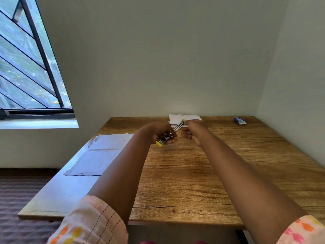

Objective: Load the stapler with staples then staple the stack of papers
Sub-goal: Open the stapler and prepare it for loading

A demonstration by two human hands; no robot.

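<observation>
Yellow-tipped metal stapler (pixel 169 134) lies gripped in the left hand (pixel 162 133). The right hand (pixel 192 132) pinches its raised far end above the worktop (pixel 193 173).

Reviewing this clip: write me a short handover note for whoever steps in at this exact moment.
Left hand grips the stapler body above the table. Right hand pinches the stapler's raised far end, so it is hinged open. Stack of papers lies at the table's far edge; small blue box, likely the staples, sits far right. Whether staples are in cannot be seen. Left: load if needed, close, staple the papers.
</observation>
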